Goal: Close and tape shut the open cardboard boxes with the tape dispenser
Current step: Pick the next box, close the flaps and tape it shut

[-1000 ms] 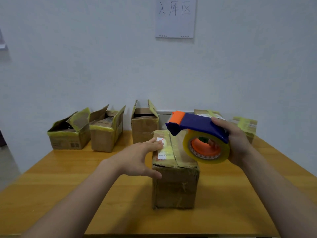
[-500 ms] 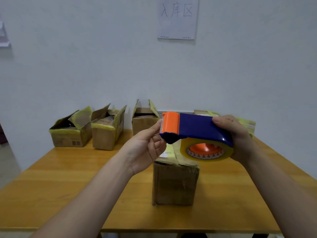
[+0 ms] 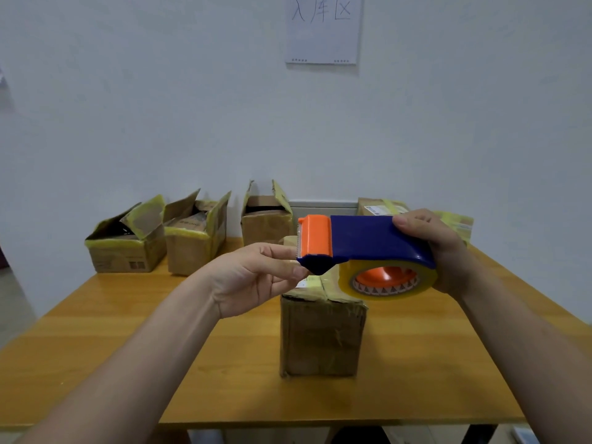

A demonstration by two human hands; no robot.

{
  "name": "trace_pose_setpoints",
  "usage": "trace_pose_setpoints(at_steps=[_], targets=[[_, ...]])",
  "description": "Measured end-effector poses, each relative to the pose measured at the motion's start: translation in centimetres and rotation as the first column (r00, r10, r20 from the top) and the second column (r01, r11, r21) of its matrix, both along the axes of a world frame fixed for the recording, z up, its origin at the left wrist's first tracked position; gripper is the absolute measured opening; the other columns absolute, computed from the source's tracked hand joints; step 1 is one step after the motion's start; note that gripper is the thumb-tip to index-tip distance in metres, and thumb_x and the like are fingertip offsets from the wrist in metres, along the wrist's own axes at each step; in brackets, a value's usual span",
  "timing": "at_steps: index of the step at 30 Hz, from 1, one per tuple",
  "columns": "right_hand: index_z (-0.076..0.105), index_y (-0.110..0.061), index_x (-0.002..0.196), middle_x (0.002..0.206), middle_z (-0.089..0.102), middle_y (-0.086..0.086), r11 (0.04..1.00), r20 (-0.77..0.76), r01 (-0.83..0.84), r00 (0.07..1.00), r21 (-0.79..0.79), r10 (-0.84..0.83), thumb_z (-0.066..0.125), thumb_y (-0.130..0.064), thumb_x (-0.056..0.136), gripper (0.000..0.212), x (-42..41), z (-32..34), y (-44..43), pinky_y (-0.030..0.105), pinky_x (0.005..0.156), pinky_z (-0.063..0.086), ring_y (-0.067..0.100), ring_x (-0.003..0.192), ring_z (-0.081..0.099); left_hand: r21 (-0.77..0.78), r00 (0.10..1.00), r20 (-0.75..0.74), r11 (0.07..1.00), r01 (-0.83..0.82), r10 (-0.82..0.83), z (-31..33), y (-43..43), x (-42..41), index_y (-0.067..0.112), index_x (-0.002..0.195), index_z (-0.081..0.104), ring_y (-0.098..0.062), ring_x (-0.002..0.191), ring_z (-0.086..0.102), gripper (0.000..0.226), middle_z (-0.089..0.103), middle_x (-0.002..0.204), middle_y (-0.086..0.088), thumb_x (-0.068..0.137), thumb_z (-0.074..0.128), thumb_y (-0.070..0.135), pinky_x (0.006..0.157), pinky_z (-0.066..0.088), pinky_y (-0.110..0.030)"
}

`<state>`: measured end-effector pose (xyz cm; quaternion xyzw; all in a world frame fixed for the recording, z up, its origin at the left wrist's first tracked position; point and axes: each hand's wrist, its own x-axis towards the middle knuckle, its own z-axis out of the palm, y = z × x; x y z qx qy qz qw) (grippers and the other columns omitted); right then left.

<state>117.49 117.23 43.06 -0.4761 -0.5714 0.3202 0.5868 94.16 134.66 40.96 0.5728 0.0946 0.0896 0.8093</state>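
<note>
**Dispenser held over closed box, both hands on it**

Right hand grips rear of dispenser: fingers curled over the blue top, palm against the yellowish tape roll. Orange front end points left.

Left hand at that front end, palm up. Forefinger and thumb lie close together at the toothed edge. Cannot tell whether they pinch a tape end.

Both forearms extended and bare, and the dispenser is level in the air, above the near box. This box stands mid-table with flaps closed. Its label is too small to read.

Back left: three open boxes, flaps up. Back right: two more boxes, partly hidden by the right hand.

Wall sheet, handwritten: 入库区.
</note>
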Motion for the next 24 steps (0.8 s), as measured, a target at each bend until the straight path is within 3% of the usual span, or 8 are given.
trace_pose_setpoints(at_steps=[4, 8, 13, 16, 20, 24], targets=[[0.074, -0.013, 0.081, 0.078, 0.072, 0.010, 0.999, 0.044, -0.022, 0.999, -0.032, 0.023, 0.079, -0.061, 0.073, 0.049, 0.4, -0.4, -0.3, 0.026, 0.062, 0.056, 0.021, 0.069, 0.069, 0.099, 0.997, -0.074, 0.995, -0.025, 0.032, 0.3, -0.1, 0.6, -0.012, 0.124, 0.064, -0.025, 0.106, 0.070, 0.043, 0.069, 0.123, -0.025, 0.083, 0.075, -0.004, 0.083, 0.061, -0.026], [0.073, -0.007, 0.080, 0.075, 0.069, 0.017, 0.999, 0.108, 0.026, 0.994, -0.018, -0.024, 0.065, -0.044, 0.082, 0.038, 1.2, -1.2, -0.4, 0.028, 0.062, 0.053, 0.026, 0.065, 0.065, 0.222, 0.975, -0.168, 0.969, -0.109, 0.148, 0.4, -0.8, 1.3, 0.000, 0.128, 0.065, -0.020, 0.094, 0.073, 0.034, 0.070, 0.127, -0.022, 0.095, 0.065, 0.011, 0.070, 0.060, -0.026], [0.074, -0.012, 0.080, 0.075, 0.070, 0.012, 0.999, 0.107, 0.043, 0.993, 0.019, -0.045, 0.059, -0.041, 0.082, 0.034, 1.5, -2.0, -0.9, 0.025, 0.060, 0.053, 0.022, 0.065, 0.066, 0.166, 0.974, -0.155, 0.977, -0.138, 0.163, 0.3, -1.5, 1.7, 0.008, 0.121, 0.070, -0.023, 0.089, 0.073, 0.044, 0.074, 0.112, -0.022, 0.077, 0.073, 0.009, 0.067, 0.062, -0.025], [0.075, -0.013, 0.081, 0.077, 0.071, 0.012, 0.999, 0.112, 0.044, 0.993, 0.021, -0.046, 0.058, -0.042, 0.082, 0.034, 1.8, -2.2, -1.2, 0.024, 0.061, 0.054, 0.022, 0.066, 0.067, 0.210, 0.982, -0.125, 0.971, -0.116, 0.144, 0.4, -1.3, 1.6, 0.005, 0.118, 0.070, -0.027, 0.100, 0.073, 0.047, 0.074, 0.111, -0.021, 0.071, 0.073, -0.001, 0.075, 0.063, -0.027], [0.075, -0.014, 0.080, 0.076, 0.071, 0.011, 0.999, 0.079, 0.035, 0.996, 0.020, -0.037, 0.058, -0.041, 0.081, 0.032, 1.9, -2.3, -1.4, 0.023, 0.060, 0.053, 0.021, 0.066, 0.067, 0.239, 0.990, -0.109, 0.969, -0.061, 0.089, 0.5, -1.0, 1.5, 0.001, 0.127, 0.065, -0.030, 0.105, 0.069, 0.055, 0.070, 0.114, -0.023, 0.075, 0.079, -0.009, 0.084, 0.063, -0.030], [0.076, -0.015, 0.083, 0.079, 0.072, 0.010, 0.999, 0.063, 0.024, 0.998, 0.025, -0.026, 0.058, -0.040, 0.080, 0.032, 1.7, -2.3, -1.4, 0.021, 0.060, 0.054, 0.019, 0.068, 0.068, 0.129, 0.986, -0.096, 0.984, -0.125, 0.138, 0.5, -1.1, 1.9, 0.003, 0.112, 0.071, -0.021, 0.090, 0.073, 0.031, 0.074, 0.106, -0.019, 0.081, 0.073, 0.003, 0.073, 0.062, -0.024]])
